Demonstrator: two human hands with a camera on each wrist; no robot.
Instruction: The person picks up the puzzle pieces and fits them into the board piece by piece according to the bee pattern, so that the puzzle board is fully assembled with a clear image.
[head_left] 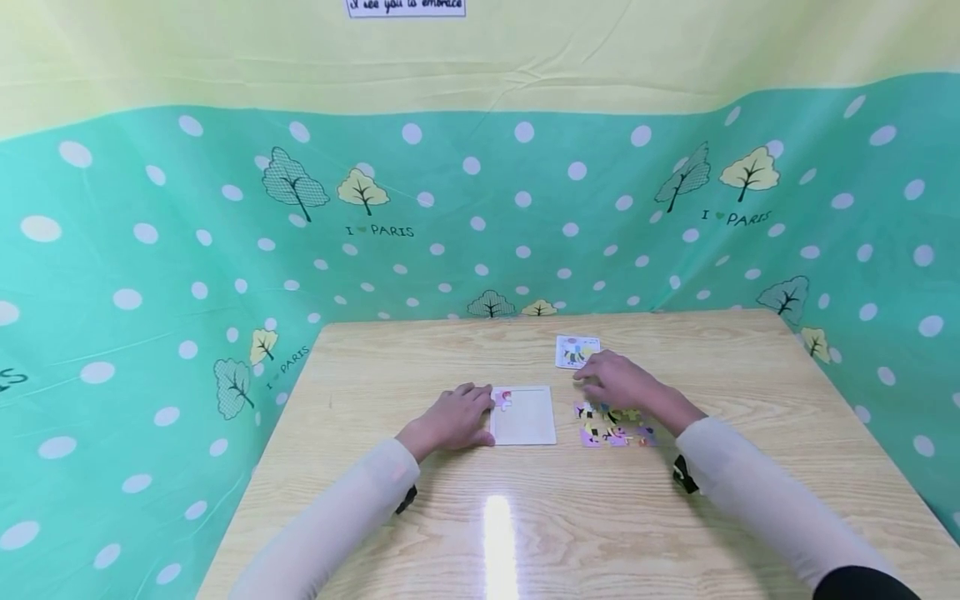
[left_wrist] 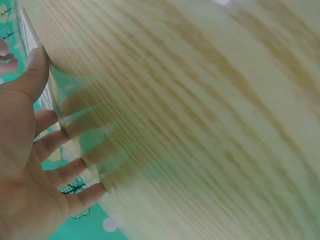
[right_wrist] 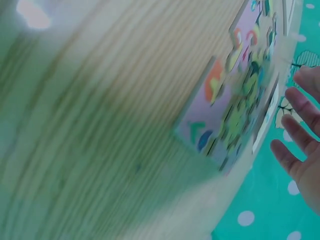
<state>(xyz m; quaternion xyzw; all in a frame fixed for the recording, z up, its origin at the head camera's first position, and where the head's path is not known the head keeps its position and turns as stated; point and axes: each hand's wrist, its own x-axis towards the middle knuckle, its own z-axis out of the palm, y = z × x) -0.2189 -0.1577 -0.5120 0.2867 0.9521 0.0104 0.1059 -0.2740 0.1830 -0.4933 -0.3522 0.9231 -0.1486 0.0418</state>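
A square white puzzle tray [head_left: 525, 423] lies flat on the table, with a small pink puzzle piece [head_left: 502, 401] in its upper left corner. My left hand [head_left: 455, 417] rests against the tray's left edge; in the left wrist view its fingers are extended and the thumb [left_wrist: 36, 75] lies at the edge. To the tray's right, several pink, yellow and black puzzle pieces [head_left: 617, 435] lie close together. Over their far side hovers my right hand [head_left: 622, 385], fingers loosely bent and no piece visible in them. The right wrist view shows those fingers [right_wrist: 300, 105] spread apart, beyond the pieces [right_wrist: 205, 102].
A picture card [head_left: 570, 353] with a bee lies behind the pieces, partly covered by my right hand. The wooden table [head_left: 390, 358] meets a green dotted cloth [head_left: 442, 217] at its back and sides. Light reflects off the table's near part.
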